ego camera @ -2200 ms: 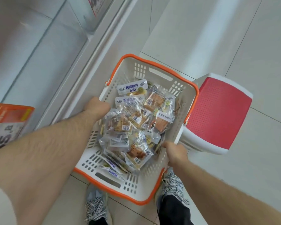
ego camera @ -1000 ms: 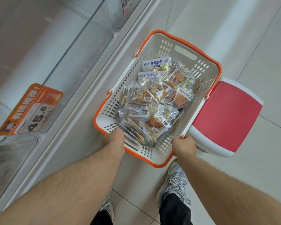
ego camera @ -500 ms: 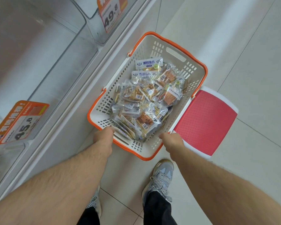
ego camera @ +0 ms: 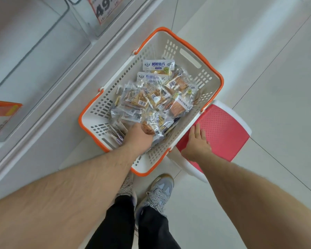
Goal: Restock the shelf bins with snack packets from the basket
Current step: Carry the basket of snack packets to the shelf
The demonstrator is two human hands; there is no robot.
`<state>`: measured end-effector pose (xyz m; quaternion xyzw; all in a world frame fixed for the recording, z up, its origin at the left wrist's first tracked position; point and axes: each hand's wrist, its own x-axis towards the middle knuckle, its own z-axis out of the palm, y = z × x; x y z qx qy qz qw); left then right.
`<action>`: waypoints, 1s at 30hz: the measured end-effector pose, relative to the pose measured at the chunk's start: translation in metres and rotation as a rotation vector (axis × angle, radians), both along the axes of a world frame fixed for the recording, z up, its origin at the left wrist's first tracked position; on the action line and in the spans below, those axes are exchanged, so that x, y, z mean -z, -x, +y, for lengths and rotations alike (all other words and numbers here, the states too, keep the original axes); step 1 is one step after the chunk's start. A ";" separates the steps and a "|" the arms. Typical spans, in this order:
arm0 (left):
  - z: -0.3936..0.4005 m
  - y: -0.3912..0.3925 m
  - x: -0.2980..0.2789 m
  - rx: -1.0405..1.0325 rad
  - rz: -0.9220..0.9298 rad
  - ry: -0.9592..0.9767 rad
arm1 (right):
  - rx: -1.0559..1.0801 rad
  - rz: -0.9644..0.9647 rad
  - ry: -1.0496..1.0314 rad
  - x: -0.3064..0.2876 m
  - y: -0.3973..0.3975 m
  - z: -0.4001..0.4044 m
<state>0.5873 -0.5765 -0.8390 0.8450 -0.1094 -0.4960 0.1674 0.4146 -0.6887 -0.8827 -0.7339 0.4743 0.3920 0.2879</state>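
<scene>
A white basket with an orange rim (ego camera: 171,49) stands on the floor against the shelf base. It holds a heap of several clear snack packets (ego camera: 156,94) and white-labelled ones. My left hand (ego camera: 139,136) reaches into the near end of the heap, its fingers curled down around a clear packet, fingertips hidden. My right hand (ego camera: 197,142) lies flat with straight fingers on the red stool (ego camera: 223,130), just beside the basket's right rim. Clear shelf bins (ego camera: 34,42) sit up on the left.
An orange price tag reading 49 (ego camera: 106,6) hangs on a bin at the top, another orange tag (ego camera: 2,114) at the left edge. My shoes (ego camera: 158,191) stand right behind the basket. Pale tiled floor (ego camera: 267,69) stretches to the right.
Both hands let go of the basket's near rim. My left hand went into the packet heap; my right hand moved onto the red stool and flattened.
</scene>
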 end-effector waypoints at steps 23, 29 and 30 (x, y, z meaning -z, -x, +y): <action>-0.024 -0.049 -0.089 0.114 0.140 -0.033 | 0.196 -0.050 -0.010 -0.162 -0.068 -0.030; -0.036 -0.086 -0.122 0.086 0.141 0.064 | 0.128 -0.054 0.038 -0.209 -0.130 -0.063; -0.036 -0.089 -0.126 0.097 0.145 0.059 | 0.103 -0.051 0.032 -0.211 -0.134 -0.066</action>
